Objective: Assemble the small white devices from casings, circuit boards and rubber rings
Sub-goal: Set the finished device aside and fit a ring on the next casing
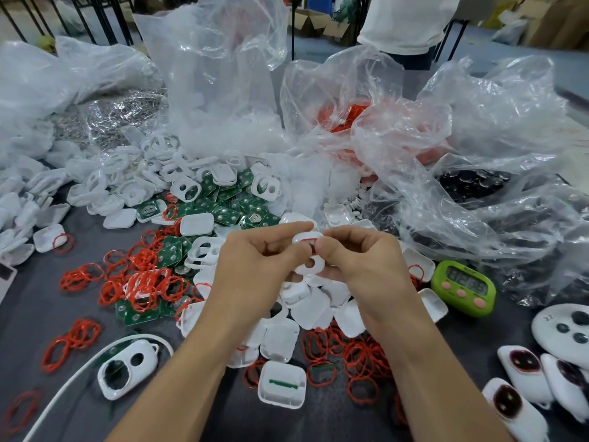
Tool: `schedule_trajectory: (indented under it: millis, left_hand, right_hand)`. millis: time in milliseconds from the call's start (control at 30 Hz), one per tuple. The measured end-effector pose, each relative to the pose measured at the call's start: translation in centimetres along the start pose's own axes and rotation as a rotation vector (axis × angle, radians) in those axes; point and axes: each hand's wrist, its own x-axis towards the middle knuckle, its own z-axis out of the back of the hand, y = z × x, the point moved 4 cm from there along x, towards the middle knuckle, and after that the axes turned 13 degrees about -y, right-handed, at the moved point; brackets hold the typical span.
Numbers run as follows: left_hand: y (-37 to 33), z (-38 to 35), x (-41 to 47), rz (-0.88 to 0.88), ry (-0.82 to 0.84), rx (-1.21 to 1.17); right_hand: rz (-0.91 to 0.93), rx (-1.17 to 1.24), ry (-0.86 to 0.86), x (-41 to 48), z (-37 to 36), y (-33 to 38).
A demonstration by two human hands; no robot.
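Note:
My left hand point(255, 269) and my right hand point(360, 263) meet above the middle of the table, both pinching one small white casing point(309, 264) with a round hole; a red rubber ring shows along its upper edge. Beneath my hands lies a heap of white casing halves point(315, 306). Green circuit boards point(223, 202) are piled beyond my left hand. Red rubber rings point(143, 282) are scattered at the left, and more red rings point(357, 352) lie under my right forearm. A white front casing point(127, 366) with two holes sits near left.
Clear plastic bags point(216, 90) of parts crowd the back of the dark table. A green digital timer point(463, 287) stands right of my hands. Finished white devices point(522, 371) with dark buttons lie at the near right. A white cable point(63, 387) curves across near left. A person stands behind.

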Motion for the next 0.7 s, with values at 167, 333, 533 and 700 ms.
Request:
schedule_trajectory:
  millis: [167, 333, 533, 700]
  left_hand:
    - [0.39, -0.12, -0.01, 0.044, -0.057, -0.006]
    - [0.13, -0.16, 0.10, 0.133, -0.017, -0.134]
    - [0.32, -0.62, 0.25, 0.254, 0.110, -0.257]
    - [0.39, -0.15, 0.07, 0.076, -0.107, -0.124]
  right_hand:
    - [0.189, -0.161, -0.091, 0.04, 0.05, -0.16]
    - [0.107, -0.078, -0.039, 0.14, 0.12, -0.20]
    - [-0.037, 0.084, -0.026, 0.34, 0.51, 0.14]
    - [0.181, -0.116, -0.077, -0.03, -0.02, -0.23]
